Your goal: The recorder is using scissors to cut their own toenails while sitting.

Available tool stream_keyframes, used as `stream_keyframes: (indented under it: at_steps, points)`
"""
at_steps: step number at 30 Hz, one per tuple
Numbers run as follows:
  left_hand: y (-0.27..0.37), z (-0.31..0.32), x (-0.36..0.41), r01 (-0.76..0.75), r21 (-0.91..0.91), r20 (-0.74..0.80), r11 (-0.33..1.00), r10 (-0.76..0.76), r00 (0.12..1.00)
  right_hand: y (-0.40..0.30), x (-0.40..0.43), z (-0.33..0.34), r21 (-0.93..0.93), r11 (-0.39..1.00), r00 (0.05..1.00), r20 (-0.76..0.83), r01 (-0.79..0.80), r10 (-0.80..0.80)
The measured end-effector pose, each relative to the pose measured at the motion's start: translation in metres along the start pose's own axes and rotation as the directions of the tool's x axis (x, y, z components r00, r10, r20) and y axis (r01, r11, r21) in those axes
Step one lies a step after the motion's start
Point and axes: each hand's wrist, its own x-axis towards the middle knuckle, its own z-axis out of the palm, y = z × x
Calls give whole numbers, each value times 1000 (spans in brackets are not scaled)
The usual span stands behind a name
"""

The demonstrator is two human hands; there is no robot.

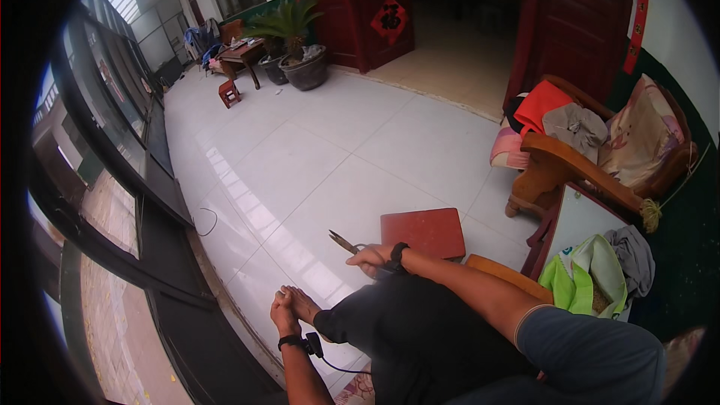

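My right hand [370,259] is closed around a pair of scissors [344,242], whose blades point up and left over the tiled floor. A black band circles that wrist. Low in the view, my left hand [283,313] lies against the toes of a bare foot [302,305]; its fingers are curled, and whether they grip anything is too small to tell. The left wrist bears a black strap with a small device and a cable. Black trousers [427,326] cover the legs between the two hands.
A red stool [424,233] stands just beyond my right forearm. At right are a wooden armchair [568,166] with clothes and a green bag [585,281]. Dark-framed glass panels [169,236] run along the left. Potted plants [304,67] and a small stool [229,93] stand farther off.
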Motion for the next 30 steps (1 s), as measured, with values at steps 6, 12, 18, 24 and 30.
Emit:
stream_keyframes:
  at_steps: [6, 12, 18, 24, 30]
  points:
    - [2, 2, -1, 11, 16, -24, 1000, -10, 1000, 3, 5, -2, -11, 1000, 1000, 2, 20, -20]
    - [2, -1, 0, 13, 13, 7, 1000, -13, 1000, 0, -3, 1, -17, 1000, 1000, 1, 12, -12]
    - [3, 2, -1, 9, -12, 17, 1000, -8, 1000, -1, -6, 2, -77, 996, 998, -38, 38, -41]
    - [2, -5, -1, 2, -9, 22, 1000, -2, 1000, 2, 1, 2, -50, 999, 999, -26, 19, -20]
    - [7, 5, -8, -5, -6, 9, 1000, 5, 1000, 1, -1, -2, -49, 999, 999, -40, 18, -20]
